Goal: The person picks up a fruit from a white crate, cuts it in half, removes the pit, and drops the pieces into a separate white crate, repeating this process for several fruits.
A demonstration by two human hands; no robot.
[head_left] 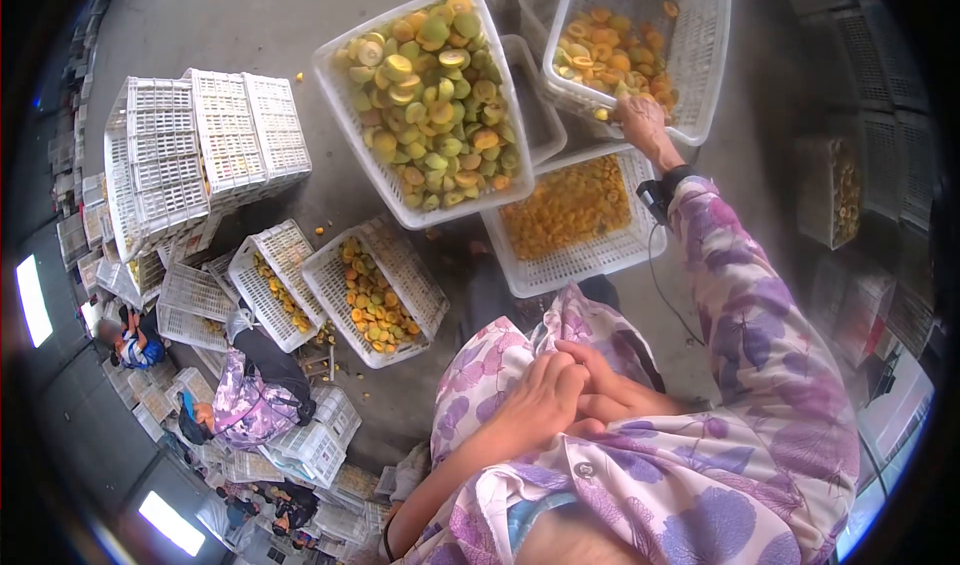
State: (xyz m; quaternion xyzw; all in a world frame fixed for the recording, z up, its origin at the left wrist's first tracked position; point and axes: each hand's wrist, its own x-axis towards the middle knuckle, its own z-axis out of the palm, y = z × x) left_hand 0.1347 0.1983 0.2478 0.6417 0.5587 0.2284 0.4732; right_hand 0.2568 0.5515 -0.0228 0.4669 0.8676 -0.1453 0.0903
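My right hand (645,125), in a floral sleeve with a black wrist device, is closed on the near rim of a white plastic crate (700,75). Orange fruit halves (620,55), like apricots, lie inside it. A small yellow piece (602,115) shows beside my fingertips. Below stands a crate (640,250) of orange fruit pieces (565,210). To its left is a crate (335,95) heaped with green-yellow fruit halves (440,105). Two bare-armed hands (545,395) meet at my smock front (490,365); they appear to be another person's. My left hand is not identifiable.
Stacked white crates (225,135) stand at the left. Tilted crates with fruit (375,295) rest on the floor nearer me. A co-worker in a floral top (255,395) bends at lower left, with other people beyond. A thin cable (660,285) hangs from my wrist. More crates line the right.
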